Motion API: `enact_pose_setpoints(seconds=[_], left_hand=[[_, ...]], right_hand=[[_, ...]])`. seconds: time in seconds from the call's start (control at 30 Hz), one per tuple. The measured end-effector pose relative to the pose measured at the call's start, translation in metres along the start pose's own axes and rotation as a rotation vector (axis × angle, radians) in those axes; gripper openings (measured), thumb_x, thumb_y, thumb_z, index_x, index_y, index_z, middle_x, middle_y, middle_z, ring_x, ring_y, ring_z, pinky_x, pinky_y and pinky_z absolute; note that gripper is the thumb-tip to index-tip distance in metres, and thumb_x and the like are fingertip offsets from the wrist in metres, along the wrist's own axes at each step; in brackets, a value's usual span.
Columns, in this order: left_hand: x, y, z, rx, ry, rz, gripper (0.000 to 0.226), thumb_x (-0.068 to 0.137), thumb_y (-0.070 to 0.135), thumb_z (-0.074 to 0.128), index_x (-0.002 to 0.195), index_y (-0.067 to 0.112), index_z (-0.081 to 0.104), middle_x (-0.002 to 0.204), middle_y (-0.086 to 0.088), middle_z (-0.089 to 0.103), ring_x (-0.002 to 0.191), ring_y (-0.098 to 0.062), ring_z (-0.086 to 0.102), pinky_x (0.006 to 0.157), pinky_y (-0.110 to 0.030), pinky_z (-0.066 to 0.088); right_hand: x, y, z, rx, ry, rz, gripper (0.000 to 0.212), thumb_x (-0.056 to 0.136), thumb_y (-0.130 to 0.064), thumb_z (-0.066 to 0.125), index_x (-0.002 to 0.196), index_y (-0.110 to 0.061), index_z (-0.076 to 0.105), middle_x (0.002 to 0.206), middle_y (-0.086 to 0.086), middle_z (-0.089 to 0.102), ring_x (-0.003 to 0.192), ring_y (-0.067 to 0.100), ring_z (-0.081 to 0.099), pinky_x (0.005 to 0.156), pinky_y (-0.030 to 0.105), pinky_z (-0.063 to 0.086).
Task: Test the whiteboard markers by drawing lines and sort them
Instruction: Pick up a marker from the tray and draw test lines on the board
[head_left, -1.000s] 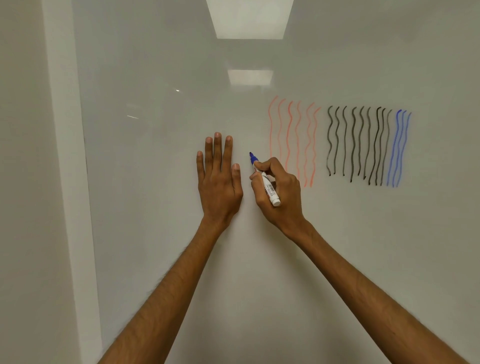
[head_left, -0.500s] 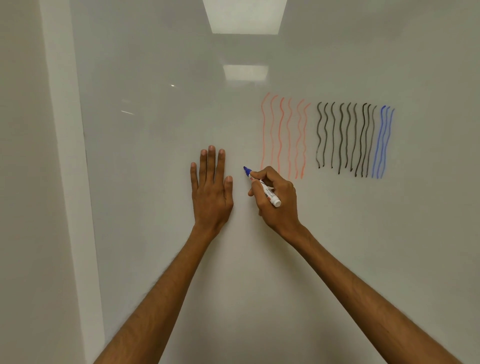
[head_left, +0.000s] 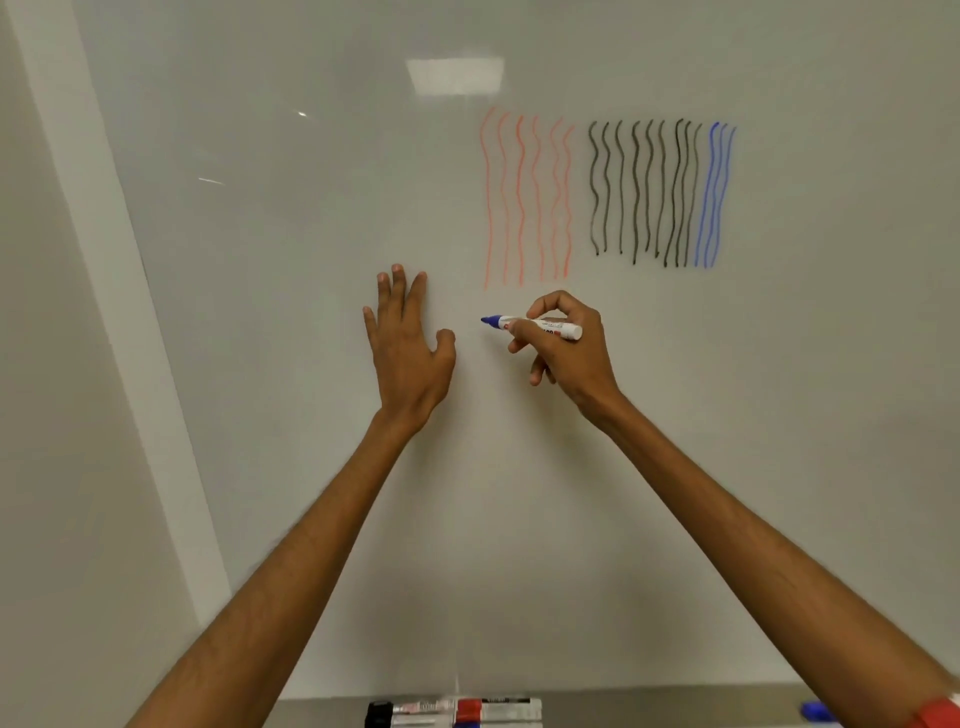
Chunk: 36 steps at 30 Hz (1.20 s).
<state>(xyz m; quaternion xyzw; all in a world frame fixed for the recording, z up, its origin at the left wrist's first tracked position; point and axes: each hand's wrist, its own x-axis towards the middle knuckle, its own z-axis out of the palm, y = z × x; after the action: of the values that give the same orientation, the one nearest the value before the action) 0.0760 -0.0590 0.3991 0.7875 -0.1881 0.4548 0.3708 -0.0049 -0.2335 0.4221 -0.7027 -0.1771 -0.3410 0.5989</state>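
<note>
My right grip (head_left: 569, 353) pinching a white-barrelled blue-tipped whiteboard marker (head_left: 540, 328), tip uncapped, pointing left, just below the faint red wavy lines (head_left: 524, 197), my left grip (head_left: 408, 353) fingers straight and spread, holding nothing, before the glossy white whiteboard (head_left: 311, 467), contact not discernible, capped markers (head_left: 457, 713) on the grey ledge (head_left: 322, 713) below.

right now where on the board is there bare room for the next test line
Bare board left of the red lines, above the left hand; more below the right hand, down to the tray markers. Crowded: black lines and blue lines packed right of the red.
</note>
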Motion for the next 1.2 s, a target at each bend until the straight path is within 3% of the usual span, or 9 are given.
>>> enact_pose_setpoints(seconds=[0.1, 0.23, 0.3, 0.43, 0.53, 0.67, 0.8, 1.03, 1.2], left_hand=[[-0.021, 0.005, -0.001, -0.052, -0.064, -0.028, 0.07, 0.085, 0.03, 0.046, 0.153, 0.017, 0.033, 0.165, -0.003, 0.016, 0.154, -0.018, 0.005, 0.123, -0.047, 0.004], [-0.058, 0.008, 0.001, -0.094, -0.171, 0.065, 0.066, 0.085, 0.031, 0.056, 0.148, 0.018, 0.042, 0.152, -0.005, 0.044, 0.143, -0.021, 0.036, 0.118, -0.045, 0.029], [-0.079, 0.006, 0.006, -0.062, -0.265, 0.134, 0.067, 0.085, 0.033, 0.059, 0.148, 0.019, 0.042, 0.144, -0.003, 0.051, 0.133, -0.019, 0.045, 0.112, -0.037, 0.032], [-0.124, -0.005, 0.02, -0.043, -0.386, 0.144, 0.056, 0.091, 0.036, 0.065, 0.142, 0.02, 0.05, 0.124, 0.002, 0.065, 0.115, -0.013, 0.055, 0.109, -0.035, 0.031], [-0.152, -0.02, 0.024, -0.021, -0.438, 0.125, 0.027, 0.097, 0.031, 0.061, 0.124, 0.029, 0.065, 0.101, 0.01, 0.071, 0.094, -0.009, 0.058, 0.099, -0.041, 0.041], [-0.193, -0.048, 0.018, 0.033, -0.561, 0.05, 0.019, 0.099, 0.036, 0.059, 0.114, 0.032, 0.07, 0.081, 0.008, 0.069, 0.079, -0.011, 0.056, 0.089, -0.037, 0.042], [-0.237, -0.075, 0.0, 0.072, -0.636, -0.053, 0.01, 0.094, 0.03, 0.067, 0.099, 0.028, 0.076, 0.077, 0.006, 0.07, 0.07, -0.011, 0.054, 0.082, -0.04, 0.046], [-0.302, -0.104, -0.041, 0.17, -0.725, -0.255, 0.013, 0.089, 0.025, 0.073, 0.101, 0.023, 0.078, 0.084, 0.003, 0.074, 0.074, -0.016, 0.061, 0.086, -0.04, 0.046], [-0.345, -0.119, -0.087, 0.222, -0.724, -0.443, 0.011, 0.089, 0.024, 0.072, 0.097, 0.021, 0.078, 0.084, 0.002, 0.074, 0.076, -0.016, 0.061, 0.081, -0.034, 0.043]], right_hand=[[-0.014, 0.007, -0.01, -0.018, -0.018, 0.072, 0.023, 0.086, -0.013, 0.076, 0.091, 0.005, 0.062, 0.081, 0.023, 0.07, 0.046, 0.005, 0.061, 0.037, 0.017, 0.04], [-0.038, 0.026, -0.012, -0.052, -0.051, 0.187, 0.022, 0.084, -0.012, 0.077, 0.093, 0.005, 0.067, 0.08, 0.02, 0.071, 0.044, 0.005, 0.06, 0.036, 0.017, 0.039], [-0.05, 0.042, -0.01, -0.074, -0.086, 0.226, 0.016, 0.085, -0.012, 0.075, 0.092, 0.001, 0.07, 0.077, 0.016, 0.072, 0.044, 0.009, 0.06, 0.038, 0.018, 0.04], [-0.076, 0.076, -0.003, -0.064, -0.15, 0.317, 0.014, 0.086, -0.018, 0.075, 0.091, -0.006, 0.073, 0.075, 0.009, 0.075, 0.045, 0.021, 0.06, 0.04, 0.023, 0.042], [-0.099, 0.1, 0.004, -0.04, -0.204, 0.377, 0.014, 0.085, -0.017, 0.076, 0.09, -0.005, 0.072, 0.075, 0.012, 0.074, 0.044, 0.023, 0.059, 0.04, 0.023, 0.041], [-0.133, 0.133, 0.015, -0.076, -0.325, 0.461, 0.015, 0.086, -0.02, 0.076, 0.092, -0.007, 0.073, 0.077, 0.008, 0.075, 0.048, 0.021, 0.062, 0.041, 0.022, 0.043], [-0.168, 0.162, 0.031, -0.139, -0.502, 0.51, 0.009, 0.091, -0.024, 0.071, 0.093, -0.017, 0.075, 0.08, 0.001, 0.075, 0.055, 0.018, 0.067, 0.044, 0.019, 0.045], [-0.22, 0.194, 0.077, -0.212, -0.711, 0.497, 0.014, 0.087, -0.023, 0.074, 0.096, -0.012, 0.076, 0.084, 0.002, 0.076, 0.064, 0.013, 0.071, 0.05, 0.017, 0.048], [-0.262, 0.208, 0.124, -0.188, -0.89, 0.475, 0.015, 0.084, -0.027, 0.077, 0.095, -0.017, 0.077, 0.08, -0.005, 0.075, 0.068, 0.013, 0.072, 0.062, 0.019, 0.054]])
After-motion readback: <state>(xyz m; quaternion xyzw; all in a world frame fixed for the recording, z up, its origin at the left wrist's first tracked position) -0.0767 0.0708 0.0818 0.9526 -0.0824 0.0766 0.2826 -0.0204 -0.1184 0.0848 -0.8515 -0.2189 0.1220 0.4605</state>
